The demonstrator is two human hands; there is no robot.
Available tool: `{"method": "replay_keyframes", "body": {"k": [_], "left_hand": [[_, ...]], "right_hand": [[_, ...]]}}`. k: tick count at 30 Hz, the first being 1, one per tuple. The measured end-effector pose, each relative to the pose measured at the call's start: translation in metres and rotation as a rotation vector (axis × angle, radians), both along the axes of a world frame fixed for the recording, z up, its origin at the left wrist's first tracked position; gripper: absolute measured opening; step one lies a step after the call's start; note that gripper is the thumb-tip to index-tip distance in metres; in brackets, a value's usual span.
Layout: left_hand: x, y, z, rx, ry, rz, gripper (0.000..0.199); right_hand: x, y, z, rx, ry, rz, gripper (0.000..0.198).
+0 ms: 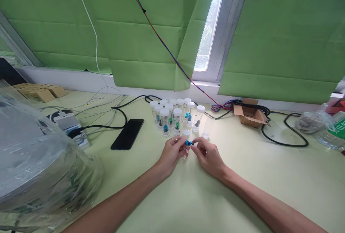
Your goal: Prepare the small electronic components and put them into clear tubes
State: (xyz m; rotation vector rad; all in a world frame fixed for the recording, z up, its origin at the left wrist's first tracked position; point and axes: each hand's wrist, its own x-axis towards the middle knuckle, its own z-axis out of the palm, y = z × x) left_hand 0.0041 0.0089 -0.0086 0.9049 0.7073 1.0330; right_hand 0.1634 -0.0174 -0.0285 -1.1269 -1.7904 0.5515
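Note:
My left hand (174,155) pinches a small shiny blue metal part (188,142) above the table. A thin rod sticks out leftward from those fingers. My right hand (208,156) closes its thumb and forefinger on the dark right end of the same part. Just beyond my hands stand clear plastic tubes (165,127) with white caps, several holding blue or green parts. One tube (198,120) at the right of the group has a dark grey piece inside. Loose white caps, one (185,133) by my left fingers and another (205,136) by my right, lie on the table.
A black phone (127,134) lies left of the tubes, near a power strip (78,136) with cables. Clear plastic sheeting (54,175) covers a bulky thing at left. An open cardboard box (249,118), black cables and a plastic bottle (332,136) are at right.

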Motion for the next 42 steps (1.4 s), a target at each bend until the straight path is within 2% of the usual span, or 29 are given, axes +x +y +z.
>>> {"method": "replay_keyframes", "body": {"k": [4,11,16,25,34,36,39,42], "left_hand": [[-0.0002,-0.0001,-0.0027,0.026,0.019,-0.01,0.024],[0.0002,0.0005,-0.0033,0.019,0.035,-0.014,0.025],[-0.0004,-0.0001,0.0005,-0.023,-0.002,0.002,0.024],[-0.0001,-0.0014,0.0013,-0.006,0.014,-0.003,0.025],[-0.0007,-0.0011,-0.0014,0.004,0.041,-0.034,0.025],[-0.0007,-0.0012,-0.0005,-0.003,0.033,-0.033,0.025],[-0.0006,-0.0009,0.0006,-0.022,0.009,-0.016,0.024],[-0.0004,-0.0004,0.0005,-0.033,-0.01,-0.009,0.023]], "right_hand": [[0.0004,0.0011,0.0012,-0.001,-0.02,-0.01,0.016],[0.001,0.0007,0.0018,0.008,-0.058,-0.034,0.034],[-0.0003,-0.0002,0.0027,-0.008,0.002,-0.05,0.021],[-0.0001,0.0,0.0003,0.004,-0.015,-0.026,0.018],[0.0013,0.0028,-0.0005,-0.008,-0.061,-0.041,0.041],[0.0009,0.0022,0.0001,-0.015,-0.053,-0.048,0.038],[-0.0002,-0.0005,0.0022,-0.016,-0.015,-0.047,0.021],[-0.0008,-0.0023,0.003,-0.009,0.011,-0.013,0.022]]}}
